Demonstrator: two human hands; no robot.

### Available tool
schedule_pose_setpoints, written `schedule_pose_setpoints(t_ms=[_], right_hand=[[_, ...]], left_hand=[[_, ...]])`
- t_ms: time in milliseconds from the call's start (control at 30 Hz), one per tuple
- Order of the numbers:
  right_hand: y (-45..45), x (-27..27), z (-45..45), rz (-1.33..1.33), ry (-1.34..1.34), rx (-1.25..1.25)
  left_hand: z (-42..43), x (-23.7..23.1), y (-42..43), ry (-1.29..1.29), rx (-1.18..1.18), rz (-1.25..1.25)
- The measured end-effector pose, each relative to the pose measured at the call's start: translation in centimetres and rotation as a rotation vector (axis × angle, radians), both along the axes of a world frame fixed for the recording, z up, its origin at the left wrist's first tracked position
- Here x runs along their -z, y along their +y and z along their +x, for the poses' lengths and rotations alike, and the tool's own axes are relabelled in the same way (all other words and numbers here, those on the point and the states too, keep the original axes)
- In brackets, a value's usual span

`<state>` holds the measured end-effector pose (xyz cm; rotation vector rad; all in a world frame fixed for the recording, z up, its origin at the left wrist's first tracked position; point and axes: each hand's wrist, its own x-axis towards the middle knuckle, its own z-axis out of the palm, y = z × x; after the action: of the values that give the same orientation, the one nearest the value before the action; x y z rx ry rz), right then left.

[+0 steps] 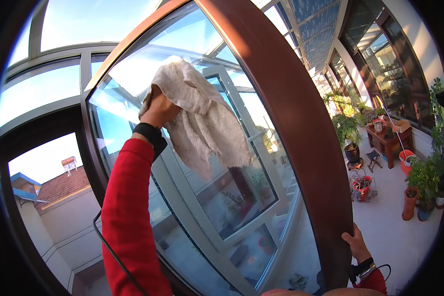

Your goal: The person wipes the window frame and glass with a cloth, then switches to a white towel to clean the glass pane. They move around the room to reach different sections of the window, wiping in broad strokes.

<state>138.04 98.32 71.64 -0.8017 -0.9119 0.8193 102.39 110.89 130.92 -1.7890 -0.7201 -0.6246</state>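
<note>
My left hand [162,107], in a red sleeve with a black wrist strap, is raised and holds a worn whitish cloth [203,111] at the glass pane [192,192]. The cloth drapes over my fingers and hangs down to the right in loose folds. Around the pane runs a reddish-brown frame [281,96] of a door or window. At lower right, my right hand [356,242] grips the outer edge of this frame, thumb on the near face. Its other fingers are partly hidden.
Beyond the frame, potted plants [351,151] stand on a pale floor [381,225]. Farther off are a wooden table [388,138], a small stool [373,159] and a red bucket [406,162] with a pole in it. A black cable [113,251] hangs along my left sleeve.
</note>
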Motion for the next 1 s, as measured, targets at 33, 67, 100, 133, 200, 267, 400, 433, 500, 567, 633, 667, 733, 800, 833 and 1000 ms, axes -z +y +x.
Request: schedule_pose_setpoints(t_ms=[33,67,100,133,200,267,400,433,500,567,633,667,733,800,833,1000], right_hand=[[0.0,0.1,0.2,0.007,-0.004,0.001],[0.1,0.2,0.3,-0.010,0.020,-0.015],[0.2,0.4,0.4,-0.017,0.015,-0.001],[0.3,0.5,0.4,-0.023,0.009,0.014],[0.3,0.6,0.3,-0.010,0.012,0.018],[0.4,0.5,0.3,0.032,0.020,0.007],[0.4,0.2,0.1,0.071,0.022,0.003],[0.4,0.1,0.1,0.054,0.020,0.011],[0.4,0.0,0.0,0.088,0.012,0.010],[0.6,-0.1,-0.2,0.080,0.023,0.017],[0.8,-0.1,-0.4,0.078,0.015,0.018],[0.8,-0.1,-0.3,0.075,0.006,0.024],[0.9,0.0,-0.3,0.062,-0.018,0.030],[0.8,0.3,-0.2,0.049,-0.046,0.057],[0.8,0.4,-0.2,0.064,-0.058,0.065],[0.7,1.1,-0.1,0.039,-0.061,0.064]], left_hand=[[1.4,-1.4,-0.3,-0.020,-0.087,0.025],[2.6,-2.1,-0.6,0.022,-0.094,0.087],[3.9,-2.7,-0.8,0.009,-0.148,0.065],[4.7,-2.4,-1.1,-0.091,-0.038,-0.073],[5.6,-0.5,-1.7,-0.040,0.121,-0.165],[6.6,2.9,-1.9,0.149,0.224,-0.061],[9.3,11.8,-1.2,0.319,0.255,-0.074],[9.4,14.4,-1.2,0.408,0.044,0.088],[8.4,19.0,-1.3,0.476,-0.145,0.129],[5.5,23.6,-1.8,0.359,0.022,-0.059],[2.2,27.6,-2.2,0.234,0.180,-0.200],[0.9,28.8,-2.1,0.170,0.264,-0.262],[-2.1,29.1,-1.0,0.000,0.335,-0.427],[-6.7,27.7,0.0,-0.170,0.203,-0.429],[-9.0,26.7,0.4,-0.183,0.109,-0.329],[-20.1,16.5,3.3,-0.467,0.247,-0.359]])
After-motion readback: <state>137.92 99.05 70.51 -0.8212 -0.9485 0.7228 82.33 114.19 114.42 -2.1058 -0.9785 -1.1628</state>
